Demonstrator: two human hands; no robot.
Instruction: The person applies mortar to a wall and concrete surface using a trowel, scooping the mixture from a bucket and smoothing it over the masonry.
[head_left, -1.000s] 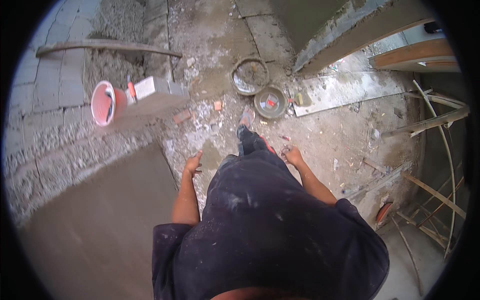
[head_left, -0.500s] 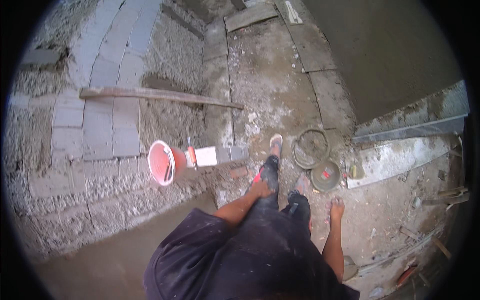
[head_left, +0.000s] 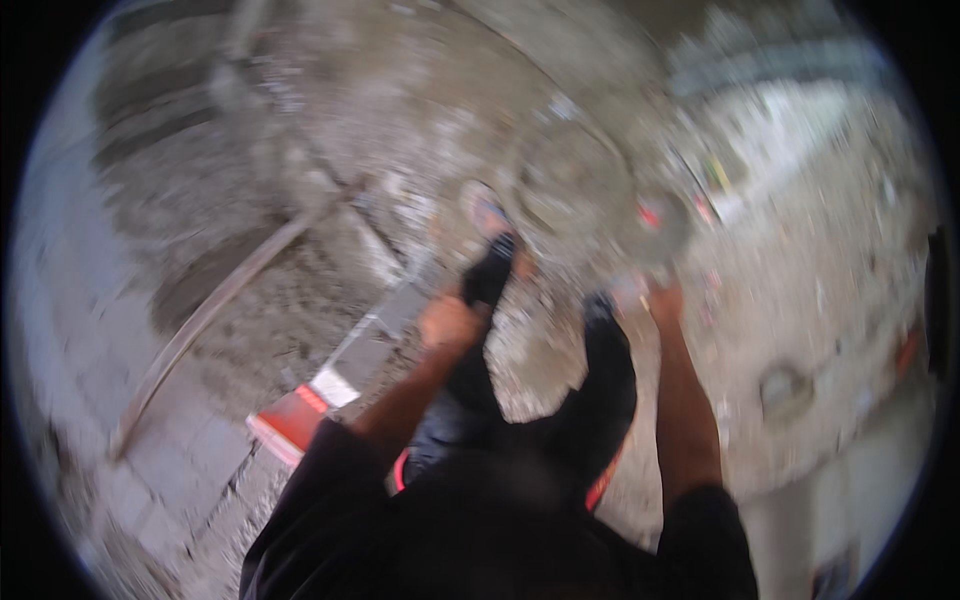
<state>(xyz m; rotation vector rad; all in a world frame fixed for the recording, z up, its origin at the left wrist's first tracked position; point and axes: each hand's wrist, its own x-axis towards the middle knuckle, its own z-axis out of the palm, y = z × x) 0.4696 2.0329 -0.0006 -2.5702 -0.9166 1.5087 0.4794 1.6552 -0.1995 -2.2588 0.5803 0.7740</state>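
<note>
The view is smeared by motion. My left hand point(head_left: 448, 323) is beside my left knee, its fingers curled and blurred; I make out nothing in it. My right hand point(head_left: 662, 298) reaches down at the near edge of a round grey bowl point(head_left: 678, 238) with a small red thing point(head_left: 649, 216) inside. Whether its fingers touch the rim cannot be made out. A larger round basin point(head_left: 522, 185) holding something greyish stands just beyond, left of the bowl, in front of my left foot point(head_left: 487, 212).
A long wooden plank point(head_left: 215, 300) leans across the left side. An orange-red bucket point(head_left: 285, 425) stands by a row of grey blocks point(head_left: 362, 350) at lower left. A pale board point(head_left: 775, 135) lies at upper right. A roundish grey object point(head_left: 785, 390) is on the ground at right.
My head has turned and the whole scene has swung round. My right hand has moved forward to the bowl. My left hand has come off my thigh toward the knee's outer side.
</note>
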